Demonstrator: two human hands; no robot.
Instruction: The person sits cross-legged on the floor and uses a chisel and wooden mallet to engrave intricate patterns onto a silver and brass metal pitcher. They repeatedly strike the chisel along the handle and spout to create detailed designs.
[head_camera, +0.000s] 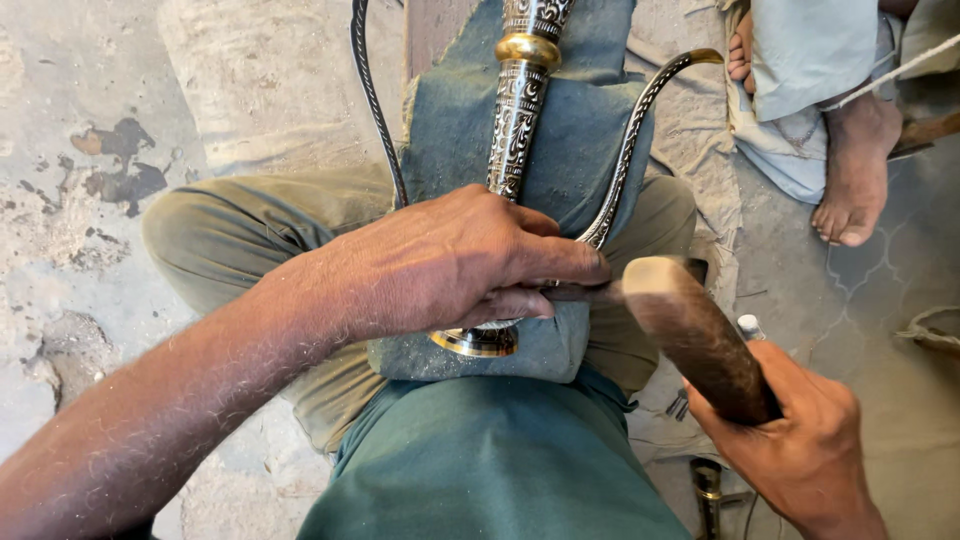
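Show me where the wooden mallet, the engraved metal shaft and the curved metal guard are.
wooden mallet (700, 340), head view, on the middle of its brown wooden body.
engraved metal shaft (517, 115), head view, on its patterned section below the brass collar.
curved metal guard (635, 125), head view, on its arching strip.

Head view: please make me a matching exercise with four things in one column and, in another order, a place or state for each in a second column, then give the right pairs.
Things:
1. left hand
2. right hand
3. engraved metal stem
4. bare foot

Places or states:
A. lies on blue cloth over the lap
B. stands on the floor at upper right, another person's
C. grips a wooden mallet handle
D. presses down on the lower end of the stem, pinching a thin tool

Pairs: 1-D, 2-C, 3-A, 4-B
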